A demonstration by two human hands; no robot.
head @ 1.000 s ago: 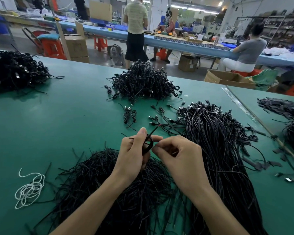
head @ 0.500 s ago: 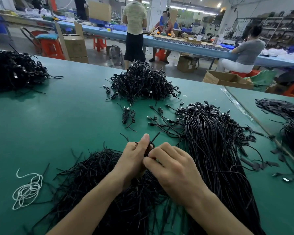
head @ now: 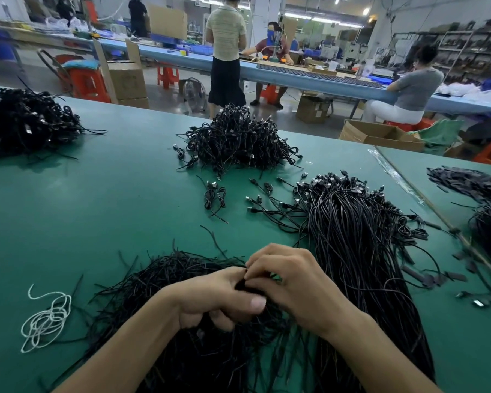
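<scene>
My left hand [head: 216, 300] and my right hand [head: 292, 282] meet low over a heap of thin black tie strips [head: 165, 290] on the green table [head: 82, 211]. The left hand's fingers curl round a small coiled black cable, mostly hidden between the hands. The right hand's fingertips pinch at a black tie on that coil. A long bundle of straight black cables [head: 352, 236] with plugs at its far end lies just right of my hands.
A pile of coiled, tied cables [head: 238, 140] sits at the table's far middle, one tied cable [head: 214, 195] in front of it. Another black pile [head: 23, 123] lies far left. White string [head: 46, 316] lies near left. People work at benches beyond.
Both hands have dropped toward me onto the tie heap and closed together. The coil and tie end that stuck up between the fingers are now hidden inside the hands.
</scene>
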